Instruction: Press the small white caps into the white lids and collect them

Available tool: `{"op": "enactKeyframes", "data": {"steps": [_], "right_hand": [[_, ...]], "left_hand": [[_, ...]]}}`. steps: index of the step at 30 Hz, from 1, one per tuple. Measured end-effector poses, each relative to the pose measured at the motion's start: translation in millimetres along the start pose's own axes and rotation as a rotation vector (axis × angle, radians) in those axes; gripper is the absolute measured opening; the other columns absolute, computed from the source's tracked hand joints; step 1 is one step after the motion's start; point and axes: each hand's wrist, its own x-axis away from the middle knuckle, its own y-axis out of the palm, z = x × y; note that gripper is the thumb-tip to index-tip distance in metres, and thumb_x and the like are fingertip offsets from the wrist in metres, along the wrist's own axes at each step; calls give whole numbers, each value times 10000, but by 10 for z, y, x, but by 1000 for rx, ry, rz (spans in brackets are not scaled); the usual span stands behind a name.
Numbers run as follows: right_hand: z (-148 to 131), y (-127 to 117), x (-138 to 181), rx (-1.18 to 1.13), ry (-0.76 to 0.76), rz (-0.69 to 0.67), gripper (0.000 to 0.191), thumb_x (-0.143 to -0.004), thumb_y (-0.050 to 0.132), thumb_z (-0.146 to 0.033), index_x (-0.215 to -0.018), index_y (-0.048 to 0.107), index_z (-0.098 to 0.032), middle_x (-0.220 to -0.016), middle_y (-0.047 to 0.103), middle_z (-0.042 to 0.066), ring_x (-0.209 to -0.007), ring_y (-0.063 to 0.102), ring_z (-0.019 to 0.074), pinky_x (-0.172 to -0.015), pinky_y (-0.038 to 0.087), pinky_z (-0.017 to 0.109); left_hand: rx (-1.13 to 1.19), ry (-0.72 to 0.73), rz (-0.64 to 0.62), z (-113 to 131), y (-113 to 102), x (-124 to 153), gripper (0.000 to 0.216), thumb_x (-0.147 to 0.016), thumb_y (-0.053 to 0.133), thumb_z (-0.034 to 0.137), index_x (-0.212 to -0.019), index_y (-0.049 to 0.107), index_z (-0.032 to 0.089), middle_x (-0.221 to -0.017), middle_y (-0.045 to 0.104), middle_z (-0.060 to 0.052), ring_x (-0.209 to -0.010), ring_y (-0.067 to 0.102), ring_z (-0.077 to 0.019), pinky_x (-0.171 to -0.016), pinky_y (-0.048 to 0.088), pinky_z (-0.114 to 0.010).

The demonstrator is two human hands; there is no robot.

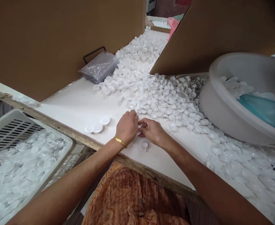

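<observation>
My left hand (127,126), with a gold bangle at its wrist, is closed, its fingers curled down just over the white tabletop (75,104). Facing it, my right hand (152,132) pinches with thumb and fingers close against the left. Whatever lies between them is mostly hidden by the fingers. A small white toy cup (145,145) with a handle sits just below my right hand. To the left, three round white pieces (97,127), like small saucers, lie together. Beyond both hands spreads a heap of small white cups (160,98).
On the left stands a white slotted basket (68,147) full of white pieces. A large grey basin (206,103) on the right holds white pieces and a teal object (263,109). Cardboard panels (64,37) flank the table; a clear plastic-wrapped pack (100,67) lies by one.
</observation>
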Motion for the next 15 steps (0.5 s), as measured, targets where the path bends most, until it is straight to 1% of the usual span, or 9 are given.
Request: {"op": "enactKeyframes", "data": {"steps": [4, 8, 11, 15], "right_hand": [[65, 76, -20, -58, -4, -13, 153, -744, 497, -52, -790, 576, -174, -642, 568, -20, -546, 597, 102, -590, 541, 261], [124, 128, -43, -172, 20, 1, 210, -725, 478, -34, -841, 546, -195, -656, 558, -27, -575, 604, 114, -564, 544, 259], [155, 123, -44, -205, 20, 8, 241, -703, 464, -14, -844, 519, -202, -698, 543, -26, -607, 599, 115, -559, 549, 259], [195, 72, -66, -257, 61, -47, 275, -665, 462, 13, -835, 488, -202, -713, 530, -25, -634, 592, 119, -553, 547, 257]], "left_hand": [[-167, -20, 52, 35, 116, -137, 273, -908, 242, 261, -949, 490, 154, -867, 565, -98, -798, 535, -232, -622, 355, -320], [-260, 2, 93, 14, 180, -163, 260, -900, 251, 233, -957, 489, 144, -886, 558, -114, -828, 519, -252, -656, 345, -351], [-303, 45, 83, 37, 176, -154, 204, -875, 305, 218, -923, 493, 155, -887, 556, -112, -852, 505, -261, -688, 327, -375], [-325, 92, 40, 78, 160, -169, 143, -837, 367, 216, -885, 494, 169, -886, 560, -106, -858, 493, -268, -691, 301, -393]]}}
